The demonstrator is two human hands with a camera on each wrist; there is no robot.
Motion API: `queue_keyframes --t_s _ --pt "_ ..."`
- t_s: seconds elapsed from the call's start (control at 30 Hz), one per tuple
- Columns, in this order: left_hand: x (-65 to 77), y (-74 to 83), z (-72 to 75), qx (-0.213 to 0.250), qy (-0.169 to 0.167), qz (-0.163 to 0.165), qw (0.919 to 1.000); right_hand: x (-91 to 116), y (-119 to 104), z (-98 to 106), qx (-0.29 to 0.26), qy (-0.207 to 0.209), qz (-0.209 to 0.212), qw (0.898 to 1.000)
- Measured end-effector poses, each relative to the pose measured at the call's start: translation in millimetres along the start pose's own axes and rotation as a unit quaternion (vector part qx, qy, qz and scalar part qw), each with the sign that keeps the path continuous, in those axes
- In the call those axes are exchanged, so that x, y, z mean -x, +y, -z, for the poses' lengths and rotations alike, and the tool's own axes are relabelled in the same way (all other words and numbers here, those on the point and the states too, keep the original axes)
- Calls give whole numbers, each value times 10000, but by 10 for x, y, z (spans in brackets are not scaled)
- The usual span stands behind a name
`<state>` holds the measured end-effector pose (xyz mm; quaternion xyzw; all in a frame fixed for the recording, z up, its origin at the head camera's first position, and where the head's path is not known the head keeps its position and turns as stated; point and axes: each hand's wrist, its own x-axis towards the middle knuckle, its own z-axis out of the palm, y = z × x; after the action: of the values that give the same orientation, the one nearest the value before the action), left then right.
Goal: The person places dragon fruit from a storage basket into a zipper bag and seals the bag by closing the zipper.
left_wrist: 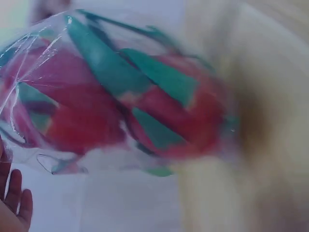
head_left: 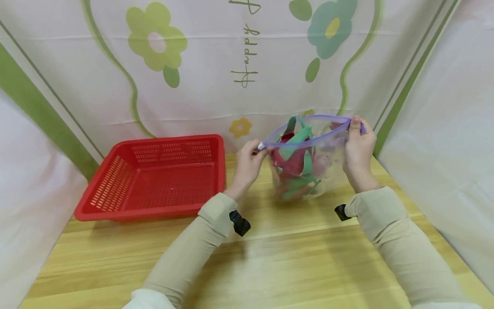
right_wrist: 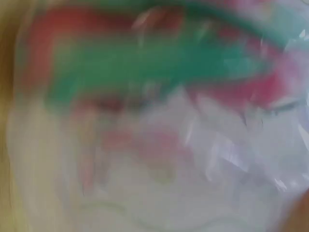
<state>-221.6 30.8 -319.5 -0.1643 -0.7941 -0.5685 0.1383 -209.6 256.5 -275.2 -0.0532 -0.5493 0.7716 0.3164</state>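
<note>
A clear zip bag (head_left: 328, 171) with a purple rim hangs between my two hands, its mouth gaping. Red dragon fruit with green scales (head_left: 294, 159) fill its left part, and they fill much of the left wrist view (left_wrist: 91, 111). My left hand (head_left: 248, 165) pinches the rim's left end, beside the white slider (head_left: 261, 146). At the other end of the rim, my right hand (head_left: 359, 150) grips the corner with the thumb on top. In the right wrist view, the bag and dragon fruit (right_wrist: 159, 67) are blurred.
A red plastic basket (head_left: 150, 212) with slotted walls stands on the wooden table (head_left: 285, 266), left of my left hand. Behind the table hangs a white curtain (head_left: 208, 98) printed with flowers. White cloth (head_left: 444, 128) also borders the right side.
</note>
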Motion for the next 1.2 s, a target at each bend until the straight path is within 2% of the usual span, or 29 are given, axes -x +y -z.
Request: queue_keyframes --t_s 0.07,0.17,0.23,0.33,0.47,0.67,0.77,0.93,1.07,1.2 --pt "-67 81 87 21 25 -62 10000 -10 -1 36 429 -33 -246 9988" --pt "-123 152 190 181 -57 208 9996 2 27 73 969 -211 -737 9923" --pt "-140 165 233 398 -87 418 9983 21 63 79 1228 -411 -877 9877" --pt "-148 160 266 667 -57 572 9961 44 121 90 1133 -784 -1039 9850" --pt "-146 138 285 933 52 558 9941 60 185 123 951 -1098 -1161 9826" --pt "-141 124 313 1087 217 606 9920 57 238 149 1057 -1324 -1117 9792" --pt "-145 105 331 1222 296 738 9893 67 251 154 1034 -1675 -905 9763" --pt "-141 58 374 1456 306 988 9839 91 279 160 615 -2192 -724 9711" --pt "-135 38 406 1492 319 1207 9809 112 310 150 836 -2481 -752 9622" --pt "-132 42 429 1556 298 1366 9779 136 339 145 992 -2574 -814 9577"
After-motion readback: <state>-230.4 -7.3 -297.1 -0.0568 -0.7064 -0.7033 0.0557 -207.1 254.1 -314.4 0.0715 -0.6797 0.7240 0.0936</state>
